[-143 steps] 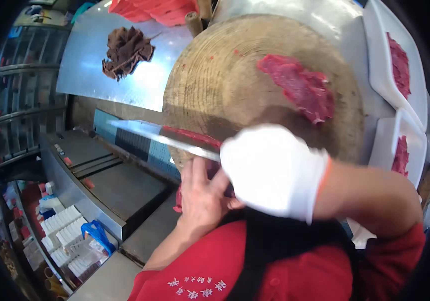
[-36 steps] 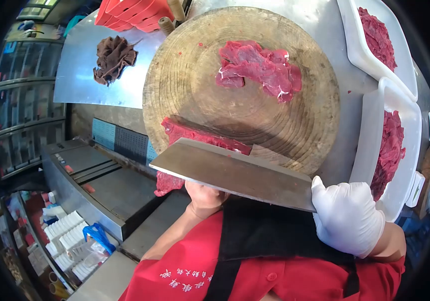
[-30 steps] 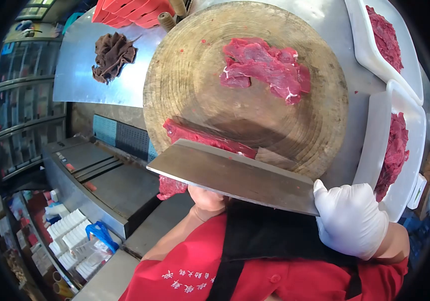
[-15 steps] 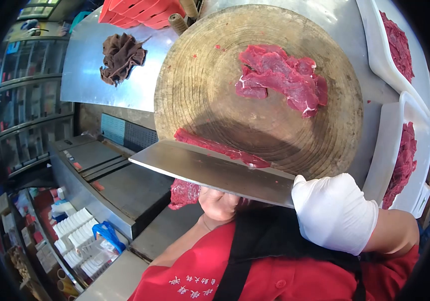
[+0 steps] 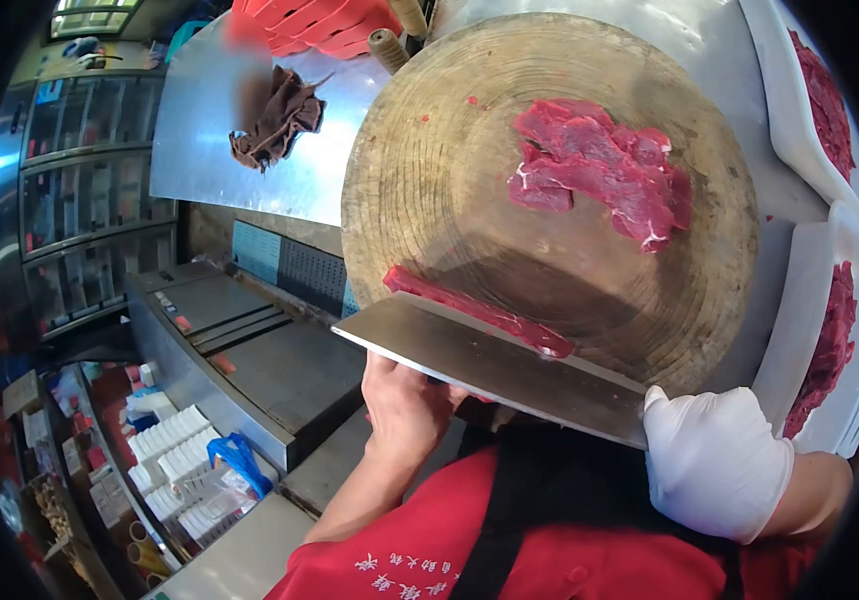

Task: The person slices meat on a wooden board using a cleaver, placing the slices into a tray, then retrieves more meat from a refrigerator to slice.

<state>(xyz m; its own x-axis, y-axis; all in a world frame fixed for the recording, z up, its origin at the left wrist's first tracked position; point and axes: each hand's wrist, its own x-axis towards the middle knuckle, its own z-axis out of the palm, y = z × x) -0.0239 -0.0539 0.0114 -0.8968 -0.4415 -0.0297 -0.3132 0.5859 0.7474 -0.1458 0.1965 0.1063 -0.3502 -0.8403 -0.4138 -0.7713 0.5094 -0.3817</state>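
Observation:
My right hand (image 5: 719, 455), in a white glove, is closed at the near end of a wide cleaver (image 5: 489, 365); its handle is hidden in the fist. The blade lies tilted across the near edge of a round wooden chopping block (image 5: 429, 190). Along its far side lies a long strip of raw red meat (image 5: 479, 312). Bare and curled, my left hand (image 5: 409, 400) is under the near edge of the blade, fingertips partly covered. A bit of red meat shows beside those fingers; the rest is hidden. Several slices of meat (image 5: 599, 165) are heaped farther back on the block.
Two white trays (image 5: 799, 310) of red meat stand at the right. A crumpled brown cloth (image 5: 279, 120) lies on the metal table (image 5: 194, 140) at the left, near red baskets (image 5: 319, 25). Below it are a metal counter (image 5: 279, 370) and shelves holding white containers (image 5: 174, 450).
The view has shifted, moving the block right and down in the picture. My left hand has turned and come forward under the blade; the chunk of meat beside it is now mostly out of sight.

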